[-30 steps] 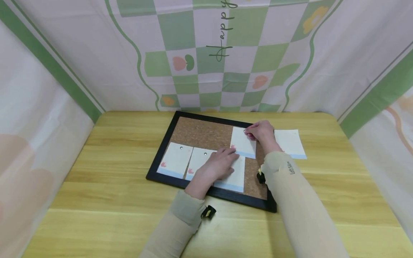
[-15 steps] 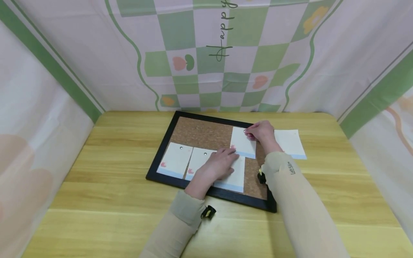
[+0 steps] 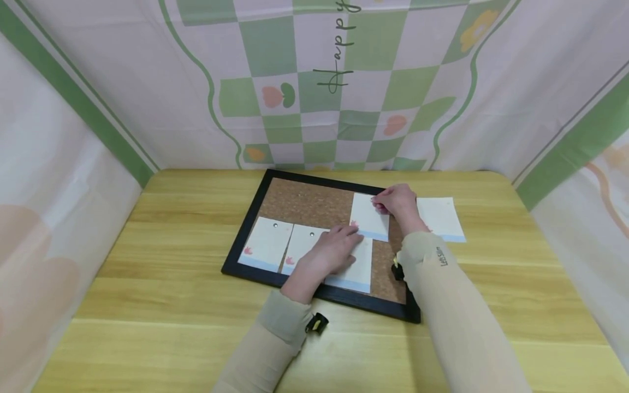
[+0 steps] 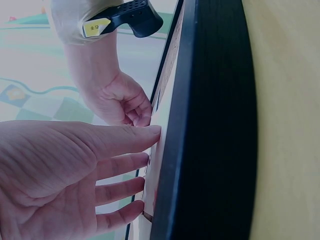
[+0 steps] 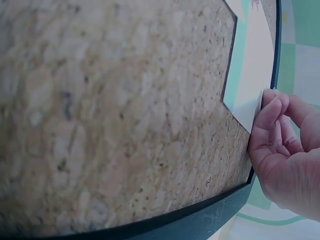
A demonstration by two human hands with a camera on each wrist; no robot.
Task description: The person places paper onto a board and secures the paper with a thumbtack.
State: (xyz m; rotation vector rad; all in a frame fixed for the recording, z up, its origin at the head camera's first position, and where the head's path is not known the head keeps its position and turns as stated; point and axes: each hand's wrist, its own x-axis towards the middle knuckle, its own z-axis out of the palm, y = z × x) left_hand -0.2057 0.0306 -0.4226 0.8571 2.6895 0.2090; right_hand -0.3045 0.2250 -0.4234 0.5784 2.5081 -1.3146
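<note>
Card point(image 3: 369, 215) at the far right of the corkboard point(image 3: 304, 202) in the head view, long axis running away from the person, blue strip point(image 3: 374, 236) at the near end, pink mark point(image 3: 354, 224) at the near left corner! The right grip point(image 3: 397, 203) is at its far end, thumb and finger together, pinching what looks like a small pin point(image 3: 373, 200); most of the card lies left of the grip and nearer. The left grip point(image 3: 330, 254) spreads over the near row of cards point(image 3: 265, 243), fingertips at the card's near edge. Another card point(image 3: 439, 215) lies right of the board on the bench point(image 3: 162, 295).

Over to the left wrist: here's the palm side, fingers stretched and apart, tips on paper seen almost edge-on.

Right wrist now: the strip faces the bare cork, and thumb meets finger at the far end of the card's right side, the pin hidden between them.
</note>
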